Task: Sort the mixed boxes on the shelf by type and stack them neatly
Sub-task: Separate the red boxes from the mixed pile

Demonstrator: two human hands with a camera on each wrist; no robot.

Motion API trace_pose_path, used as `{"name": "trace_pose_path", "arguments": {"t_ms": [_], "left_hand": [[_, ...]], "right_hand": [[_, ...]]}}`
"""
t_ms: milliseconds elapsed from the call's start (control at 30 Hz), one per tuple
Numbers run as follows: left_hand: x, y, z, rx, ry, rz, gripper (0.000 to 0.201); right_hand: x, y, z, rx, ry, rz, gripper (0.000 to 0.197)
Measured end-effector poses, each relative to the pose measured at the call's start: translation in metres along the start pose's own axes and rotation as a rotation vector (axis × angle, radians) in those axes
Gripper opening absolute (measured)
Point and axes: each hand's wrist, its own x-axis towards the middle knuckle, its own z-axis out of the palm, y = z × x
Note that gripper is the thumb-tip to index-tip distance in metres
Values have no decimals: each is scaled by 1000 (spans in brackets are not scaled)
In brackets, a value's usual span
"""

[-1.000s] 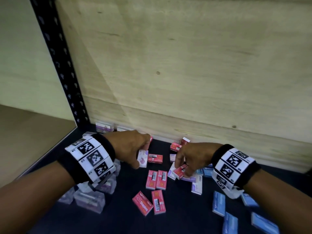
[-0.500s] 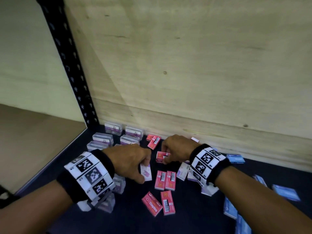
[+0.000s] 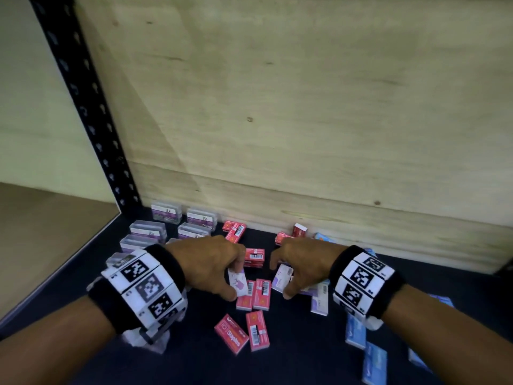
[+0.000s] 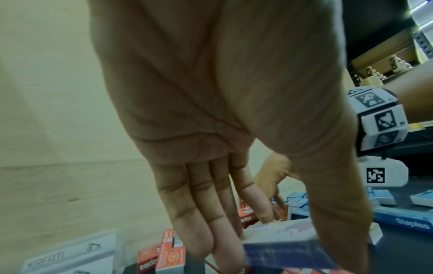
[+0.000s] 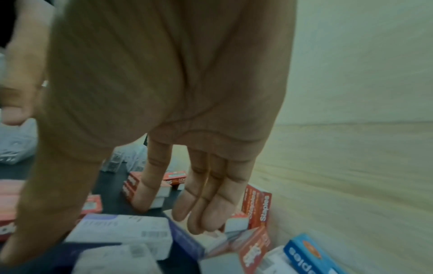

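Observation:
Small boxes of several kinds lie mixed on the dark shelf [image 3: 291, 357]. My left hand [image 3: 236, 279] pinches a white and purple box [image 3: 238, 282] between thumb and fingers, just above a pair of red staple boxes [image 3: 254, 294]; the left wrist view shows the same white and purple box [image 4: 281, 239] held at its ends. My right hand [image 3: 286, 279] is spread over another white and purple box [image 3: 281, 277], fingers straight, thumb near its front end. In the right wrist view that box [image 5: 121, 233] lies below the fingers [image 5: 199, 218]; I see no grip. A short red stack [image 3: 254, 258] sits between the hands.
Clear plastic boxes with purple labels [image 3: 166, 215] are grouped at the back left by the black upright [image 3: 91, 120]. More red boxes [image 3: 236, 230] lie along the wooden back wall. Blue boxes [image 3: 373, 362] are scattered at the right; two red boxes [image 3: 241, 332] lie near the front.
My right hand has let go of a red box at the short red stack and moved right and nearer, over a white and purple box. My left hand keeps its box.

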Motion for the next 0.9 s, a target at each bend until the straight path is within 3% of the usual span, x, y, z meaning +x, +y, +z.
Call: {"name": "trace_pose_path", "arguments": {"t_ms": [233, 500, 667, 900], "left_hand": [[-5, 0, -3, -8, 2, -14, 43], [-4, 22, -12, 62, 33, 38, 44], [24, 69, -17, 106, 68, 152, 47], [100, 153, -6, 71, 117, 281, 58]], "right_hand": [[3, -8, 22, 64, 99, 36, 56], [-34, 4, 4, 117, 173, 40, 59], [-94, 50, 7, 157, 192, 209, 57], [-190, 140, 42, 283, 156, 585, 46]]}}
